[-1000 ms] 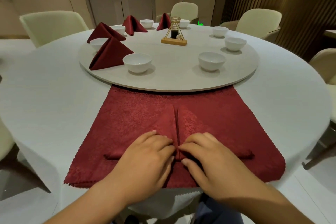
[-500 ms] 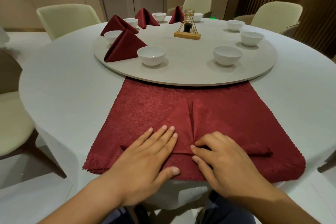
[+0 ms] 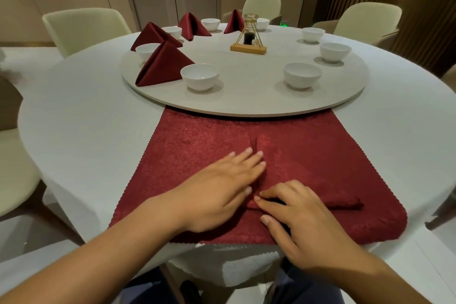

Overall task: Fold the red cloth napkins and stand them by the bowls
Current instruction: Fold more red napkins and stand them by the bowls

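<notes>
A red napkin [image 3: 308, 150] lies spread flat on the near part of the white tabletop [image 3: 86, 118]. Its far edge goes a little under the round tray [image 3: 246, 96]. Two flaps of it are folded in and meet along a line in the middle. The left hand [image 3: 219, 190] lies flat on the left flap, its grip open, the fingers straight and pressing the cloth. The right hand [image 3: 303, 222] is just beside it with bent fingers, the tips on the fold. I cannot tell if its grip pinches the cloth or only presses it. On the tray, a folded napkin [image 3: 164, 64] stands just left of the nearest bowl [image 3: 199, 76]. Another bowl [image 3: 302, 74], further right, has no napkin beside it. More folded napkins and bowls stand further back, near a small wooden stand [image 3: 248, 48].
</notes>
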`<action>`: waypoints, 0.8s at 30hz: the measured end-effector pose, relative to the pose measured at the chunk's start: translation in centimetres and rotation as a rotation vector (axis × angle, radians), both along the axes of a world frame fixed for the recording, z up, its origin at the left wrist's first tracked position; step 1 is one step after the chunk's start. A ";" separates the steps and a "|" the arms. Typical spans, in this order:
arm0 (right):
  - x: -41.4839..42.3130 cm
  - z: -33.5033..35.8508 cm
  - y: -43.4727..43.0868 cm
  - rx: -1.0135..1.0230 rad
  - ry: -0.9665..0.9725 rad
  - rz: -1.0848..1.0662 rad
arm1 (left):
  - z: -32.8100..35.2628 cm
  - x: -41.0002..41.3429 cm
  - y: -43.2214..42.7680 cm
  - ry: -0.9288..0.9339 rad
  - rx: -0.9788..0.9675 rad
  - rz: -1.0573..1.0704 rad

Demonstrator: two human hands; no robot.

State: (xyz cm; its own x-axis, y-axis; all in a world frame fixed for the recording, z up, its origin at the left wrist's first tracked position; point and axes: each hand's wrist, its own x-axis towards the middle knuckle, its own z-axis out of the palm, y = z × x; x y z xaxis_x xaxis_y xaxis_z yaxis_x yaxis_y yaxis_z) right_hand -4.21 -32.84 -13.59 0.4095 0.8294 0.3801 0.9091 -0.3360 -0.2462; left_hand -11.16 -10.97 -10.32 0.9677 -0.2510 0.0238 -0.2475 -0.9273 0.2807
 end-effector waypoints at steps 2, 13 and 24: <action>-0.1 0.0 -0.4 -0.035 -0.003 0.001 | -0.3 2.3 -0.3 0.072 0.030 -0.019; -0.1 -0.4 -0.5 -0.061 0.028 0.005 | -1.5 8.0 1.8 0.165 0.192 0.137; -0.1 0.2 -0.8 -0.070 0.102 0.023 | -1.0 7.5 2.4 -0.372 0.058 0.163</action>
